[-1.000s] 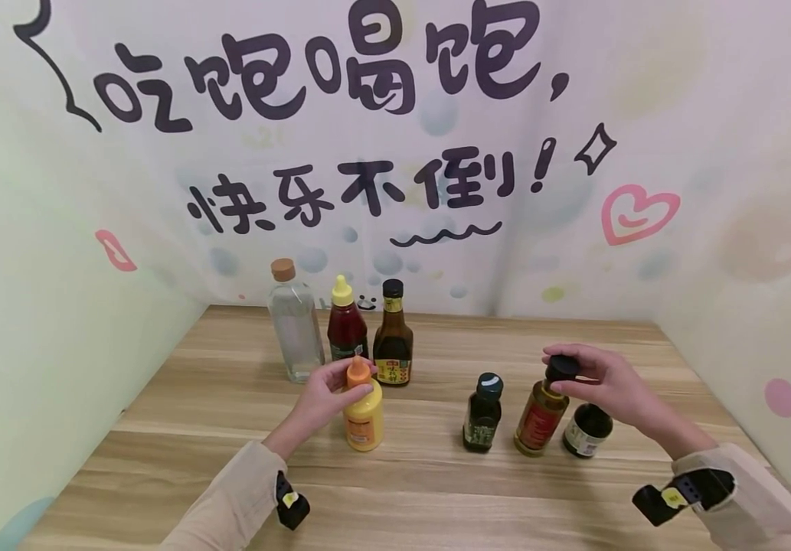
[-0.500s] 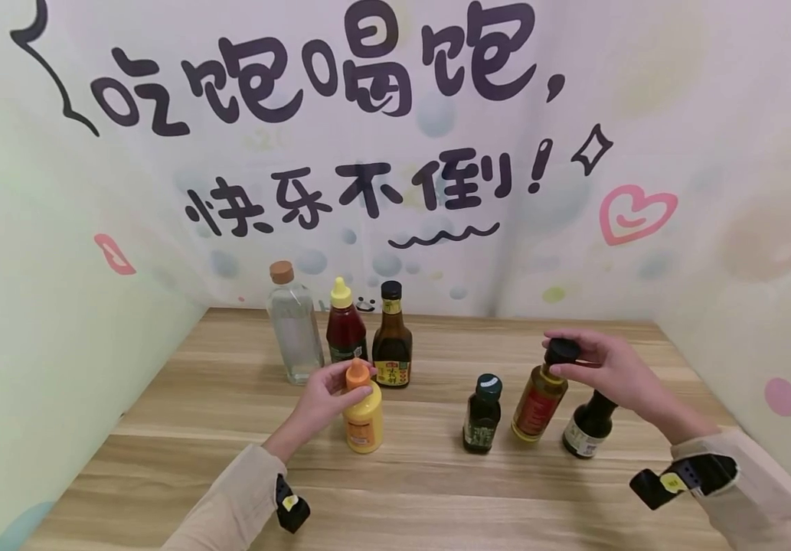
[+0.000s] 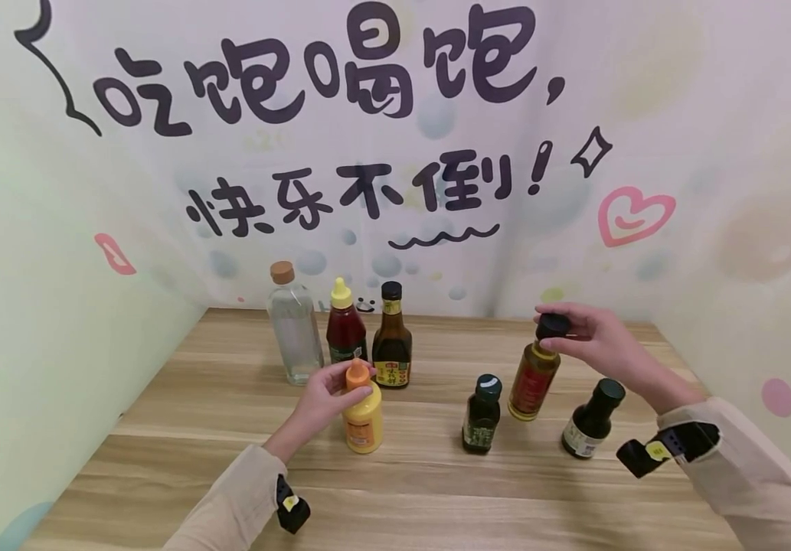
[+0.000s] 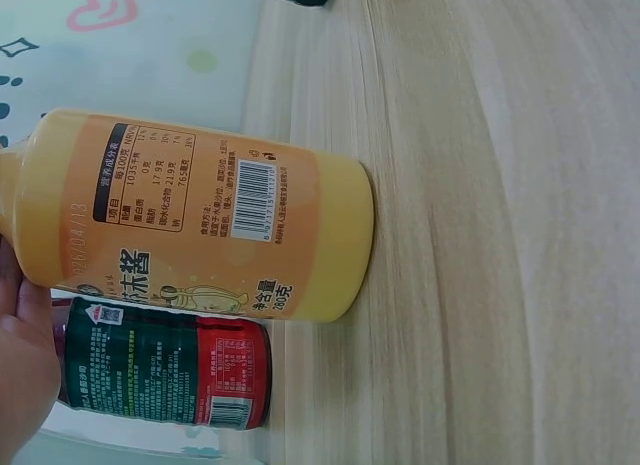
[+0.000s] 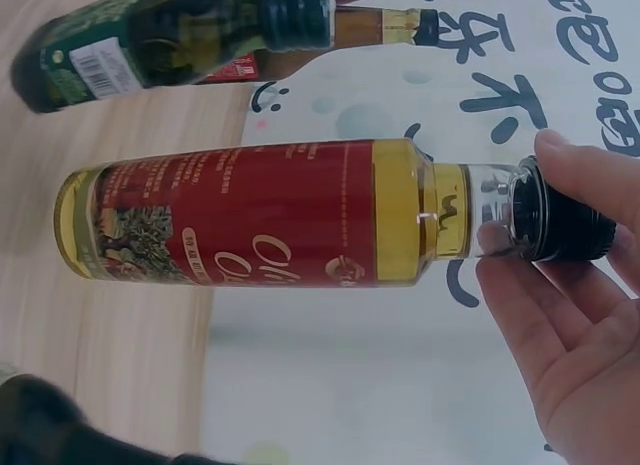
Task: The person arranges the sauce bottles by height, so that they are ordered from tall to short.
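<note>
At the table's middle left, my left hand [image 3: 329,394] pinches the orange cap of a yellow mustard squeeze bottle [image 3: 364,419], which stands upright. In the left wrist view that mustard bottle [image 4: 200,215] shows its label, with only part of the hand at the edge. My right hand [image 3: 602,340] grips the black cap and neck of an olive oil bottle [image 3: 533,383] with a red label, slightly tilted. The right wrist view has thumb and fingers at the neck of the oil bottle [image 5: 270,213]; whether its base touches the table cannot be told.
A dark green bottle [image 3: 482,417] stands left of the oil, a small dark bottle [image 3: 588,425] right of it. Behind the mustard are a clear bottle [image 3: 295,329], a red sauce bottle [image 3: 345,333] and a brown sauce bottle [image 3: 392,344]. A printed backdrop [image 3: 367,153] closes the back.
My right hand has carried the olive oil bottle upward in the view and slightly left, away from the small dark bottle. The left hand and mustard bottle have stayed put.
</note>
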The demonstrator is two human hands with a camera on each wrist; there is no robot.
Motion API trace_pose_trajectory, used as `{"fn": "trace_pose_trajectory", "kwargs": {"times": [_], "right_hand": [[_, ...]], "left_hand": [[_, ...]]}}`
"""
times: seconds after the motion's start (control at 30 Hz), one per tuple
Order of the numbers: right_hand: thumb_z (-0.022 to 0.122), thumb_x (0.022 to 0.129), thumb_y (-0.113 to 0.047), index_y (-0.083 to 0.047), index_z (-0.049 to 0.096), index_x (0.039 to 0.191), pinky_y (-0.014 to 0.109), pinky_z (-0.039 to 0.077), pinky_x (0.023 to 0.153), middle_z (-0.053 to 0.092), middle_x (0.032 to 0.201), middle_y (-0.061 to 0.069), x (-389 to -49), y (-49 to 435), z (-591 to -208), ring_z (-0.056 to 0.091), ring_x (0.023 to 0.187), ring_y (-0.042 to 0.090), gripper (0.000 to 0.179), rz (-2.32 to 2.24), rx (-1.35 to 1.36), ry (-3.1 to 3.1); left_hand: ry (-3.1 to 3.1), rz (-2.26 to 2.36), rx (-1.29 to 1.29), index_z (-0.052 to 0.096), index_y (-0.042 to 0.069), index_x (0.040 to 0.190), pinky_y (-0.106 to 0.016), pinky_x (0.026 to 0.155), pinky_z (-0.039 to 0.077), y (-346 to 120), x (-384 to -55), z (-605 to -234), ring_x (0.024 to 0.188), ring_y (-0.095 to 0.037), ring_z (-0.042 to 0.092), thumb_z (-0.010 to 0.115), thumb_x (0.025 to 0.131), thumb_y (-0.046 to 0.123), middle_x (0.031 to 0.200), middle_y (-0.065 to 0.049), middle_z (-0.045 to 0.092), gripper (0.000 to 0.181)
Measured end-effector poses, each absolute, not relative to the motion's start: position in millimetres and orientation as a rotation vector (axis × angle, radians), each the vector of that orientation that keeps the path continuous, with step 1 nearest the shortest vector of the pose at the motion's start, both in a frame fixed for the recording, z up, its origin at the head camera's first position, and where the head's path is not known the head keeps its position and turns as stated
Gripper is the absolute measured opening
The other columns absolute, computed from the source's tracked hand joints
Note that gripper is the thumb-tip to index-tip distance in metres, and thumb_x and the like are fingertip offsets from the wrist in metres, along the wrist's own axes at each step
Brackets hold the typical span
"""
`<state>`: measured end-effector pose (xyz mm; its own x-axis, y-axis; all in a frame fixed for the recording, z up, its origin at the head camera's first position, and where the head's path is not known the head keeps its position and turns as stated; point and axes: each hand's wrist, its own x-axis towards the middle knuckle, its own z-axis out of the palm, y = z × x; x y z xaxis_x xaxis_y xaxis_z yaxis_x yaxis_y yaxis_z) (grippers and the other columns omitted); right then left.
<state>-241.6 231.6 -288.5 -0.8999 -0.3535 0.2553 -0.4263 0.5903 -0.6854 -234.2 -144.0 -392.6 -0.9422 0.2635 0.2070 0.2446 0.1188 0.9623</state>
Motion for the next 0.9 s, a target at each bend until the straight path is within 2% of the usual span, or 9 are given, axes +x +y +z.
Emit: {"fn": "trace_pose_trajectory", "kwargs": {"times": [0.13,0.23,0.4,0.53,0.9], "right_hand": [[0.065,0.081,-0.025,-0.007,0.050,0.124,0.041,0.048,0.079,0.057,0.113,0.017,-249,224,-283,0.060,0.092,0.024,0.049,1.203,0.645,-2.738],[0.065,0.080,-0.028,-0.009,0.050,0.125,0.045,0.047,0.079,0.056,0.114,0.016,-257,218,-280,0.059,0.094,0.026,0.050,1.218,0.644,-2.751],[0.066,0.079,-0.029,-0.011,0.051,0.124,0.042,0.048,0.077,0.056,0.114,0.014,-270,204,-277,0.059,0.094,0.026,0.051,1.247,0.649,-2.753],[0.067,0.079,-0.027,-0.009,0.051,0.124,0.041,0.048,0.078,0.055,0.115,0.016,-279,191,-276,0.058,0.092,0.026,0.051,1.283,0.648,-2.747],[0.067,0.079,-0.014,-0.006,0.052,0.123,0.040,0.048,0.078,0.054,0.116,0.018,-305,154,-281,0.059,0.094,0.028,0.047,1.383,0.700,-2.708]], "left_hand": [[2.340,2.010,0.526,0.055,-0.002,0.115,-0.030,0.088,0.043,-146,-240,-402,0.104,-0.022,0.054,0.065,0.080,0.009,0.113,-0.014,0.058,0.038],[2.351,2.011,0.538,0.056,0.000,0.115,-0.030,0.087,0.043,-147,-241,-404,0.104,-0.021,0.054,0.066,0.080,0.013,0.112,-0.013,0.059,0.039],[2.354,2.021,0.538,0.057,0.002,0.115,-0.030,0.087,0.044,-147,-240,-404,0.104,-0.021,0.054,0.067,0.079,0.016,0.112,-0.012,0.059,0.040],[2.333,2.031,0.548,0.055,-0.003,0.116,-0.030,0.087,0.044,-146,-238,-401,0.105,-0.023,0.054,0.066,0.080,0.012,0.113,-0.014,0.058,0.041],[2.318,2.039,0.556,0.053,-0.005,0.117,-0.031,0.087,0.044,-148,-241,-404,0.104,-0.020,0.054,0.067,0.079,0.016,0.113,-0.014,0.058,0.045]]}}
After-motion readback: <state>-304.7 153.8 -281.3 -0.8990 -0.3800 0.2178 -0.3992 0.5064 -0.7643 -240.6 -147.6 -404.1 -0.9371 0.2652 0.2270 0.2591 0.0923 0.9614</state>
